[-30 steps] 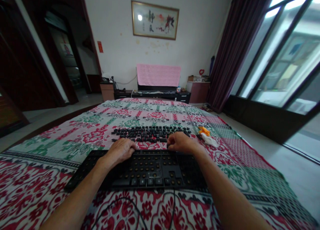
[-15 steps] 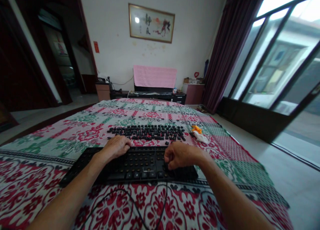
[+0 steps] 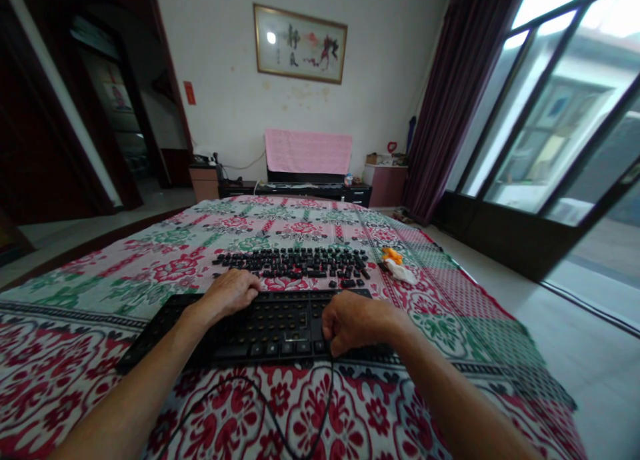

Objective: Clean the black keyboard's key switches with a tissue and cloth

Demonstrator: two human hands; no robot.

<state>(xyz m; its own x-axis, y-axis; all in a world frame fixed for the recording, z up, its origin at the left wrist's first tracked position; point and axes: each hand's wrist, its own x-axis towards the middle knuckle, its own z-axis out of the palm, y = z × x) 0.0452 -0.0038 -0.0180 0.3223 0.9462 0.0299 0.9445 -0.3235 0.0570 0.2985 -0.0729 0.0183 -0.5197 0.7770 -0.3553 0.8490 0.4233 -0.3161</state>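
Note:
A black keyboard [image 3: 273, 323] lies on the patterned cloth, most of its keys off and rows of small brown-gold key mounts showing. Several keycaps remain along its near edge. My left hand [image 3: 233, 292] rests over its far edge, fingers bent together and gripping that edge. Over the right part, my right hand [image 3: 355, 323] is closed with thumb and fingertips pressed down at the near row of keys. Whatever those fingertips pinch is hidden. Loose black keycaps [image 3: 315, 272] lie in rows just beyond the keyboard.
An orange cloth-like item [image 3: 392, 255] and a crumpled white one [image 3: 400, 271] lie right of the keycaps. The keyboard's black cable [image 3: 273, 413] loops toward me over the patterned cloth [image 3: 380, 413]. Beyond the table stands a low cabinet [image 3: 357, 195].
My right hand has shifted slightly left and nearer to me, down to the keyboard's near row. My left hand stays at the far edge. The view has tilted slightly.

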